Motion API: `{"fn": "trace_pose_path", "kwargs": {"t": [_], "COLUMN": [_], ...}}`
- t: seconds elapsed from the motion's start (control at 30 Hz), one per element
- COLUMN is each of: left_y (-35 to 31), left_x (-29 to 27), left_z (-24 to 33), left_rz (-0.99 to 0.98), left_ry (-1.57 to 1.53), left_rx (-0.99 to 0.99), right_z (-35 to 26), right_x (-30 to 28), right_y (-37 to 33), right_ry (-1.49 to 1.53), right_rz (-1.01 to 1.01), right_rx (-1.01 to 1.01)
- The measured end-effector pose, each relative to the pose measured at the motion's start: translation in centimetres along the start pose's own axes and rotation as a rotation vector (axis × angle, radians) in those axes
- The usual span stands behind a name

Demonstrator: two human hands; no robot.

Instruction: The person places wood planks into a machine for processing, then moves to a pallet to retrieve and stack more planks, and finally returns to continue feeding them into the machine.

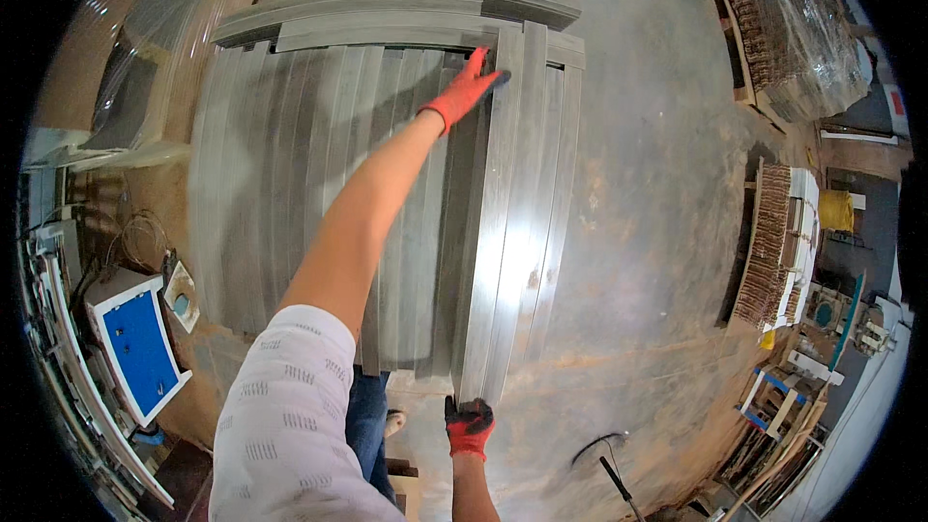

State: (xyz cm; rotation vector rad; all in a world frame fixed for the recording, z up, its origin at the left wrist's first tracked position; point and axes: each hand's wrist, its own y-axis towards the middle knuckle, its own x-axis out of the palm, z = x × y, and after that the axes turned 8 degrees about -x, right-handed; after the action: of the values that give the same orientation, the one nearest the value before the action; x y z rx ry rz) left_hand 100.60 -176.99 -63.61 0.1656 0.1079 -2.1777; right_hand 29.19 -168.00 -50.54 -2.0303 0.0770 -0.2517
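Observation:
Long grey planks (pixel 329 135) lie side by side in a wide stack on the floor. My left hand (pixel 464 94), in a red glove with dark fingertips, reaches to their far end. Its thumb and fingers are spread, with the thumb at the left edge of a lighter long plank (pixel 495 232). At the near end of that plank, my right hand (pixel 470 428), in a red and black glove, is closed around the end. A dark gap shows along the plank's left side. My left forearm and white sleeve cover part of the stack.
Crosswise planks (pixel 387 10) border the stack's far end. On the right stand a plastic-wrapped pallet load (pixel 802 43) and another bundle (pixel 768 242). A blue-topped white box (pixel 140 348) is at left. A dark-handled tool (pixel 614 478) lies near my right hand.

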Motion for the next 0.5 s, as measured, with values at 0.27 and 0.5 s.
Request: {"fn": "trace_pose_path", "kwargs": {"t": [0.27,0.5], "left_y": [7.9,8.1], "left_x": [0.6,-0.1], "left_z": [-3.9,-5.2], "left_rz": [-0.076,-0.05], "left_ry": [-0.325,-0.376], "left_rx": [-0.325,-0.402], "right_z": [2.5,3.7], "right_x": [-5.9,-6.8], "right_y": [2.2,7.3], "right_ry": [0.279,0.15], "right_rz": [-0.076,-0.033], "right_rx": [0.064,0.075]}}
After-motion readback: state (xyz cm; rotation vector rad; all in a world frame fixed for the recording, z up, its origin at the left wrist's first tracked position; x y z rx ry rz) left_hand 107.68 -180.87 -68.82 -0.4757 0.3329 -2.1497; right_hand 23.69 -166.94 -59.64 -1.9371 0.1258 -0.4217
